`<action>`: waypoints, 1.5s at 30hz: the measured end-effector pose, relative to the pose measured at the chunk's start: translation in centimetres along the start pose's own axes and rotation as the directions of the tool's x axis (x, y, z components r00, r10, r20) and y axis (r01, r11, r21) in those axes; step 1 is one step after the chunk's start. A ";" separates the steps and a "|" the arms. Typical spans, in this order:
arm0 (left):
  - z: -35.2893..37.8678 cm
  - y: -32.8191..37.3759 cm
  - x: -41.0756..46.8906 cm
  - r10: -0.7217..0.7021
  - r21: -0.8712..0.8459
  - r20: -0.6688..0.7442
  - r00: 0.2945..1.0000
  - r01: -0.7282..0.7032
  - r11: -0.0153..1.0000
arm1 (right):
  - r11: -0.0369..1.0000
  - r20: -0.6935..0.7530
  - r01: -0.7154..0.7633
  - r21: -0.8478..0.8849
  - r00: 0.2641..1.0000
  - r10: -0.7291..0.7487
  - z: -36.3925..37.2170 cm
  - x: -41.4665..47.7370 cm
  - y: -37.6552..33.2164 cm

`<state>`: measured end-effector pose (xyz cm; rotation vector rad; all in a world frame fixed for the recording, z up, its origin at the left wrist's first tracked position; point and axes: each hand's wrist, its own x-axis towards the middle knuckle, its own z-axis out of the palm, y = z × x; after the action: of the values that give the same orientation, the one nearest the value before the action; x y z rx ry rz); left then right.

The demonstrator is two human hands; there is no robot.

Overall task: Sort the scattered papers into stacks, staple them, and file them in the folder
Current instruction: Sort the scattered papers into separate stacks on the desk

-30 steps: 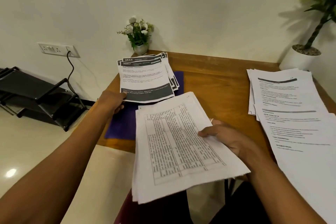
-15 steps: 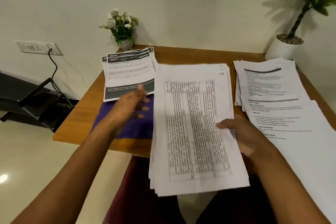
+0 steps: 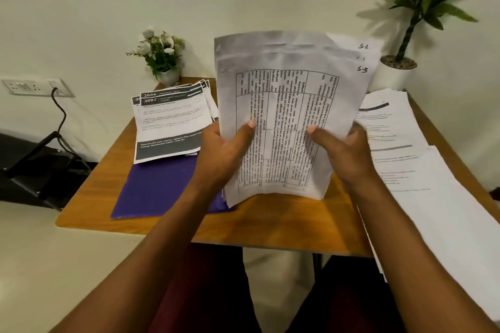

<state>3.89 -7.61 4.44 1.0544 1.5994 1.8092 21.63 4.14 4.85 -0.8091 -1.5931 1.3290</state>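
Note:
A stack of printed table sheets stands upright on its lower edge at the middle of the wooden table. My left hand grips its left side, thumb on the front page. My right hand grips its right side the same way. A purple folder lies flat on the table's left part. On the folder's far end rests a pile of sheets with dark headers. A spread of white text pages covers the table's right side. No stapler is visible.
A small pot of white flowers stands at the table's back left. A large potted plant stands at the back right. A black rack sits on the floor to the left, under a wall socket with a cable.
The table sheets went from lying flat in my right hand to standing upright on the table. My left hand left the dark-header pile and took hold of the stack's left side.

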 end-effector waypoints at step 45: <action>-2.2 -9.2 -1.9 -0.310 0.103 -0.026 0.950 0.311 0.945 | 0.944 -0.114 -0.300 -0.137 0.951 0.286 -1.0 -1.9 10.9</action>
<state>2.10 -8.67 -4.96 0.7845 1.7717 1.5352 22.70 5.22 -6.18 -1.2252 -1.5575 1.3625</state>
